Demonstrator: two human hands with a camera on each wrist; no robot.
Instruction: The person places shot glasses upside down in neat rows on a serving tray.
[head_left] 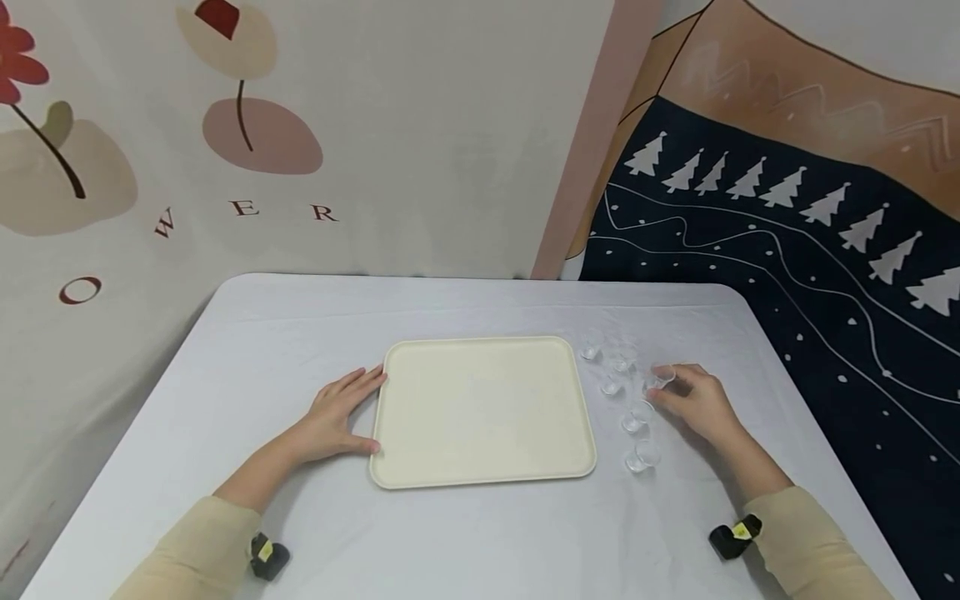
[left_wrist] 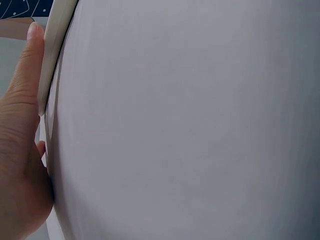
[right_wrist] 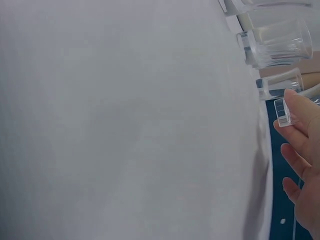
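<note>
**Clear cup [head_left: 658, 382] pinched beside tray [head_left: 480, 417]**

Head view: right of centre, the cup is held by the right hand [head_left: 699, 406], the tray touched by the spread left hand [head_left: 330, 421]. A light grip, clear of neighbouring cups [head_left: 637, 419], is advised. Upper-left lettering [head_left: 244, 208] reads "O W E R". Left wrist: tray, upper left. Right wrist: cup, right edge.

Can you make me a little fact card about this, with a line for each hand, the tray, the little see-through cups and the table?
Left hand: spread, touching the tray's left edge
Right hand: pinching one clear cup
Tray: cream, rounded corners, flat on the table
Other cups: clear, clustered to the right of the tray
Table: white-topped
Sleeves: beige, on both arms
</note>
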